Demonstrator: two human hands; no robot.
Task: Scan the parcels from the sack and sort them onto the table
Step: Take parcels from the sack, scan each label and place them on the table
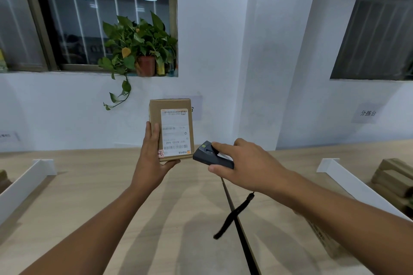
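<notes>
The left hand (152, 158) holds a small brown cardboard parcel (171, 129) upright above the pale wooden counter (111, 207), its grip closed on the box: the fingers lie flat along the left edge and the thumb props the bottom edge. The parcel's face carries a white shipping label (175, 133), turned upside down, with a barcode near the lower end and a small red-marked sticker at the bottom left corner. Just beside the parcel's lower right corner, the right hand (243, 161) grips a dark grey handheld scanner (211, 156), fingers wrapped over its top and thumb under its near side, with the scanner's front end pointed toward the label; scanner and parcel look very close, though whether they touch cannot be told. A black wrist strap (234, 216) hangs from beneath the right wrist toward the counter. White divider strips (26, 182) stand on the counter at far left and far right, and stacked brown cardboard pieces (393, 176) lie beyond the right one. On the windowsill behind sits a green leafy plant in a terracotta pot (138, 44).
</notes>
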